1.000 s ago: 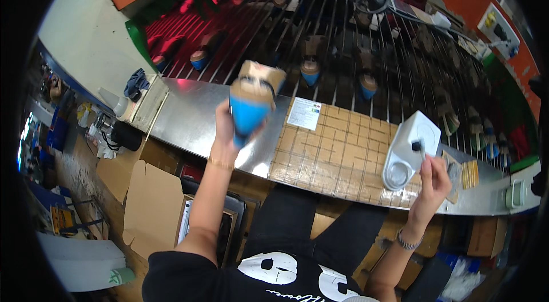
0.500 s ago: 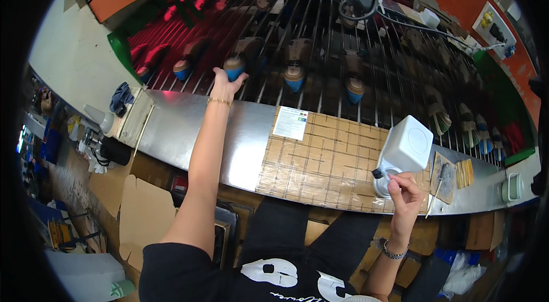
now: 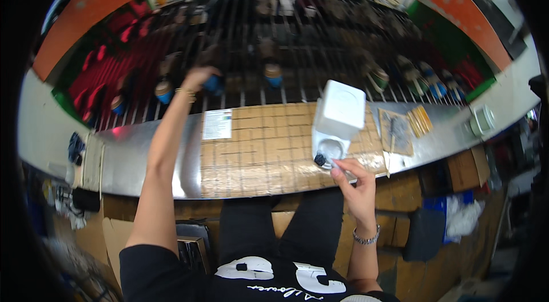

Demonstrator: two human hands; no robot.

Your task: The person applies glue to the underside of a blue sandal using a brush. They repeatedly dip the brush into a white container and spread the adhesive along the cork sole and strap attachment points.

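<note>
My left hand (image 3: 200, 77) reaches over the rack to a dark shoe with a blue end (image 3: 214, 85). Motion smears its fingers, so I cannot tell whether they grip. Between thumb and fingertips, my right hand (image 3: 357, 185) pinches a thin, pale-handled brush with a black tip (image 3: 320, 160). That tip is at the rim of the round cup (image 3: 330, 150) on the front of a white dispenser (image 3: 345, 106). More blue-ended shoes lie to either side of my left hand, one of them a shoe (image 3: 273, 76) to its right.
Brown patterned cardboard (image 3: 257, 159) covers part of the metal ledge (image 3: 128, 159), with a printed sheet (image 3: 218, 124) on it. Right of the dispenser lie a dark-stained board (image 3: 397, 130), yellow sticks (image 3: 420, 121) and a thin stick. Dark bars slope away behind.
My left hand has moved right along the rack, from one blue-ended shoe to another. The brush stays in my right hand beside the cup. The whole view has shifted.
</note>
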